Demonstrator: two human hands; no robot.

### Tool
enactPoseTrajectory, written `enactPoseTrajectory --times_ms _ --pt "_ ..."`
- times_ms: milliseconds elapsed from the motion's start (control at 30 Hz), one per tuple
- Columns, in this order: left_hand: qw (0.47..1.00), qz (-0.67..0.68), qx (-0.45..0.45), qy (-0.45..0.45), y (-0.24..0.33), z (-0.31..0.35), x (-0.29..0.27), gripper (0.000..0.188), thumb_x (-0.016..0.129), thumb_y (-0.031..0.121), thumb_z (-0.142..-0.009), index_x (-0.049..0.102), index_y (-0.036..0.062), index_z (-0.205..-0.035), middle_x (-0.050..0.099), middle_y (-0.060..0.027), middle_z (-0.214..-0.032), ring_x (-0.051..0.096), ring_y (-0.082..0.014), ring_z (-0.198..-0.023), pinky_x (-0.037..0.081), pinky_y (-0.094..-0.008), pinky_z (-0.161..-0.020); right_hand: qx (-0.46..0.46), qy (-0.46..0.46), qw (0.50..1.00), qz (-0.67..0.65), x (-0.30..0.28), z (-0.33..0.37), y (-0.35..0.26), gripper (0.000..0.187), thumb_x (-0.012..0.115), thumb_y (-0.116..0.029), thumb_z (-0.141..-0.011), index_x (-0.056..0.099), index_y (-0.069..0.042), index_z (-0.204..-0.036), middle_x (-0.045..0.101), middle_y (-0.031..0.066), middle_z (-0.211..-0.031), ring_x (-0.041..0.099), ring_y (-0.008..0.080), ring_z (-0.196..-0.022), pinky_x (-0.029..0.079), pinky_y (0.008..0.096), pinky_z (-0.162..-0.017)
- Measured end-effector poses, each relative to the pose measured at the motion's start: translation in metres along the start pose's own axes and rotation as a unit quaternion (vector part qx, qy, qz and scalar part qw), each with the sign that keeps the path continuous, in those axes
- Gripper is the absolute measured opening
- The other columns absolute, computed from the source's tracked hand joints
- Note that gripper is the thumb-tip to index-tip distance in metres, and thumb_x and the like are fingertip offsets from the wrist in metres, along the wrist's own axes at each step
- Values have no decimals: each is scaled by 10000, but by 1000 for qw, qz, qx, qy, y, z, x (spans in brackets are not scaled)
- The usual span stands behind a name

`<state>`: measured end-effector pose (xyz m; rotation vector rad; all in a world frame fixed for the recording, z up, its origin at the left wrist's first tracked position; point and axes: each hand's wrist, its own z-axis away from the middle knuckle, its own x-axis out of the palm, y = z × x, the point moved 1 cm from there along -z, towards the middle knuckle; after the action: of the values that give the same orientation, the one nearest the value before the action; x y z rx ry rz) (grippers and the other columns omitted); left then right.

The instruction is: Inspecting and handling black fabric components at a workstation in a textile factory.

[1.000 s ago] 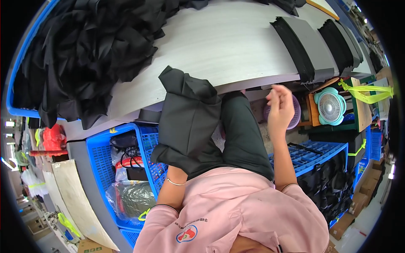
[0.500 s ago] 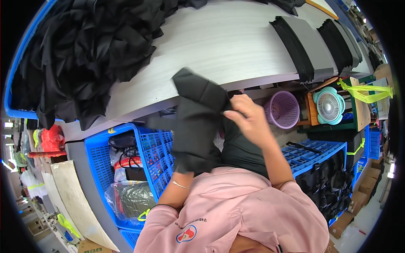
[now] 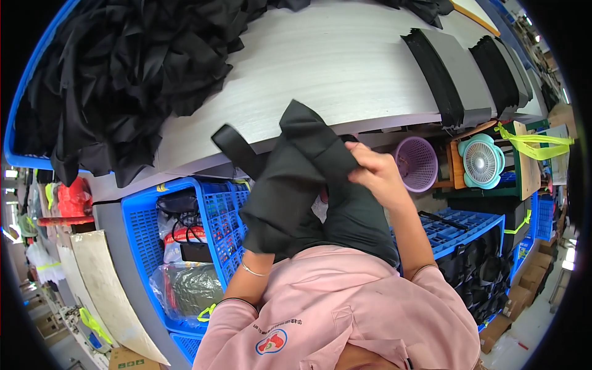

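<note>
A black fabric bag (image 3: pixel 290 166) hangs in front of my body, over my lap, with a strap loop (image 3: pixel 237 148) sticking out at its left. My left hand and wrist go into the bag from below; only the forearm (image 3: pixel 250 271) with a thin bracelet shows, and the fingers are hidden by the cloth. At the bag's right edge, my right hand (image 3: pixel 377 174) pinches the cloth between thumb and fingers. The upper corner of the bag stands up in front of the table's near edge.
A white table (image 3: pixel 308 61) spans the front. On its left lies a large heap of black fabric (image 3: pixel 123 80); stacked grey-black pieces (image 3: pixel 459 74) lie right. Below are blue crates (image 3: pixel 139 228), a purple basket (image 3: pixel 419 161) and a small turquoise fan (image 3: pixel 481 160).
The bag has turned and spread: its top corner has moved right and upright, and the strap loop now shows clearly at left. My right hand has shifted slightly right and down.
</note>
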<state>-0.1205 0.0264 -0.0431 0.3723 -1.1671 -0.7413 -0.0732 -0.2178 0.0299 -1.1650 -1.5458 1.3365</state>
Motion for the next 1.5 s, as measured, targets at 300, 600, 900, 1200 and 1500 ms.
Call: enactPoseTrajectory --times_ms 300,600,900,1200,1500 --pt "999 -13 -10 -30 33 -35 15 457 515 260 -1058 463 11 -1437 555 -117 -1402 529 -253 -1298 402 -427 -1139 -81 69 967 232 -62 -46 -46 229 759 -116 -826 575 15 -786 595 95 -1156 555 215 -1074 413 332 -988" --pt "962 -250 99 -48 32 -55 74 210 637 74 -982 631 -41 -1158 687 -120 -1127 675 -181 -988 535 -299 -915 -111 349 913 180 -87 -101 0 181 664 -110 -967 700 50 -1041 671 99 -1096 674 131 -894 503 258 -816" --pt "889 -325 322 17 57 -176 116 378 714 -1 -877 595 -25 -1236 627 -118 -1217 588 -179 -1153 507 -319 -981 -152 234 944 176 -30 -110 11 264 755 -112 -891 692 -5 -1124 680 37 -1036 613 115 -948 483 261 -868" --pt "915 -288 282 -16 32 -190 121 163 649 -82 -851 645 -14 -998 684 -32 -891 640 -95 -829 504 -241 -749 94 -6 995 29 -54 -119 19 177 803 -162 -826 692 -62 -920 570 -44 -801 504 66 -756 428 228 -716" --pt "916 -260 297 -72 27 -169 125 148 651 -111 -887 606 29 -905 615 32 -853 575 -26 -758 446 -179 -661 100 -84 980 153 -62 -115 3 189 800 -174 -798 666 -60 -866 556 1 -813 502 86 -731 411 260 -669"
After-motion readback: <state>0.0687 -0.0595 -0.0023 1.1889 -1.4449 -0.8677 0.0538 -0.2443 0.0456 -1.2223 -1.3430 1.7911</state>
